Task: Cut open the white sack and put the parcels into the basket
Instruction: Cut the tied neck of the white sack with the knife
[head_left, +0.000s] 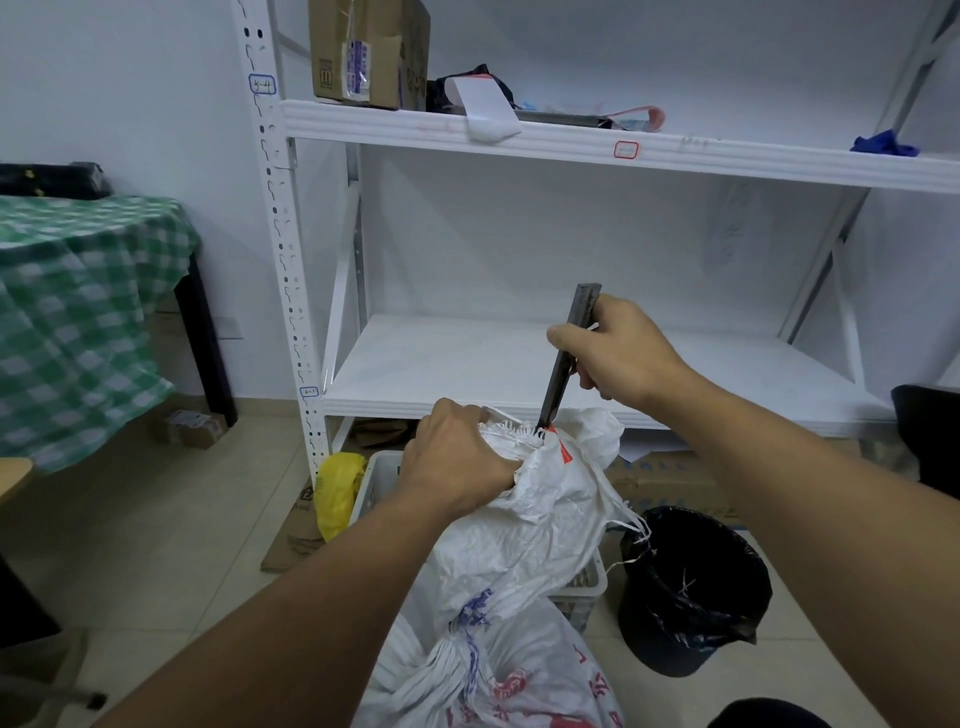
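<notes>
A white woven sack with blue and red print stands in front of me, its neck bunched upward. My left hand grips the gathered neck just below the frayed top. My right hand holds a dark utility knife upright, its tip touching the sack's top edge beside a red tie. A white plastic basket sits on the floor behind the sack, mostly hidden by it. No parcels show.
A white metal shelving unit stands straight ahead, with a cardboard box on its upper shelf. A black lined bin is at right, a yellow bag left of the basket, a green-checked table at far left.
</notes>
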